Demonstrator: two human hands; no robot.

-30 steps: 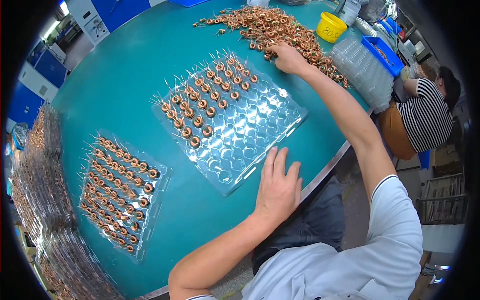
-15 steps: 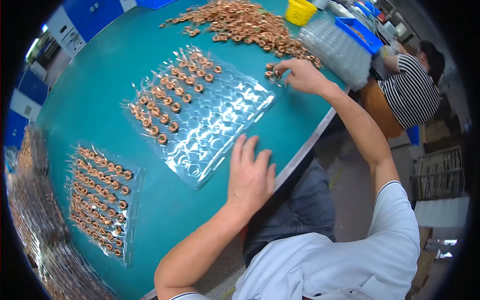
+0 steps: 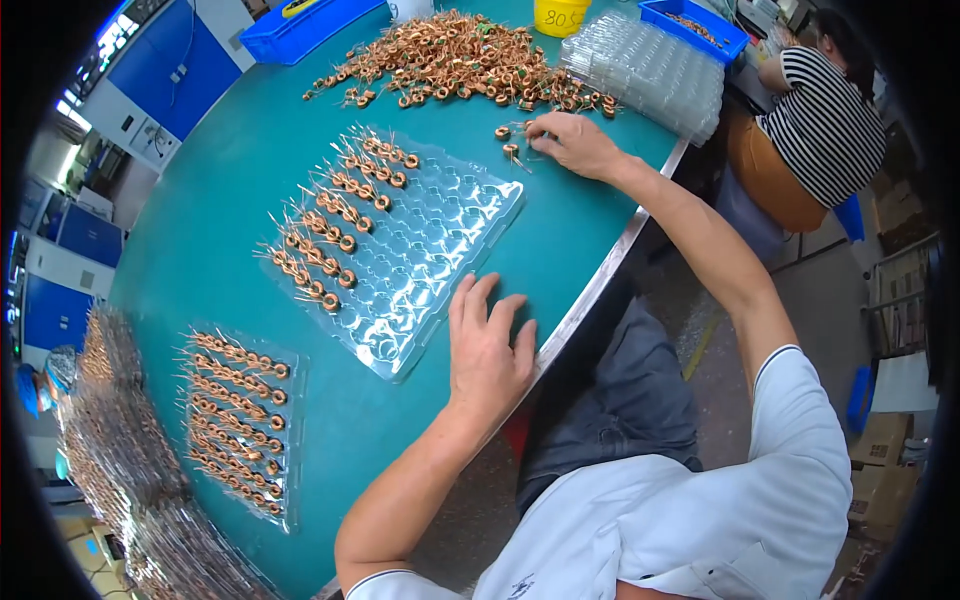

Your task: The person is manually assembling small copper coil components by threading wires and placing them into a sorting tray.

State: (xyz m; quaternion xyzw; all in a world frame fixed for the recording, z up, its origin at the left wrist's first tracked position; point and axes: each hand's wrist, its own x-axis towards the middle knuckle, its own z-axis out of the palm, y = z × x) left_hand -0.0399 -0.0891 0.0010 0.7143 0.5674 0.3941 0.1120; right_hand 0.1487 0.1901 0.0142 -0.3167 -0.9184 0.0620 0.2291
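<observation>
A clear plastic tray point(image 3: 440, 240) with round pockets lies on the green table, its far-left part filled with rows of copper-wound ring coils point(image 3: 345, 242) whose wire leads stick up. My left hand point(image 3: 488, 350) lies open at the tray's near edge, fingers spread and nothing in them. Beyond the tray's right corner, my right hand point(image 3: 572, 145) is at a few loose copper coils point(image 3: 511, 151), thumb and forefinger drawn together. Thin leads show by those fingertips; whatever is between them is too small to make out.
A heap of copper coils point(image 3: 450, 60) lies at the back, beside a yellow tub point(image 3: 562, 16) and stacked clear trays point(image 3: 650, 75). Another filled tray point(image 3: 240, 420) sits at left, near tall stacks of filled trays point(image 3: 130, 440). A person in a striped top point(image 3: 825, 125) sits at right.
The whole view has shifted with my head. My right thumb and forefinger have come closer together by the loose coils. My left hand stays at the tray's near edge.
</observation>
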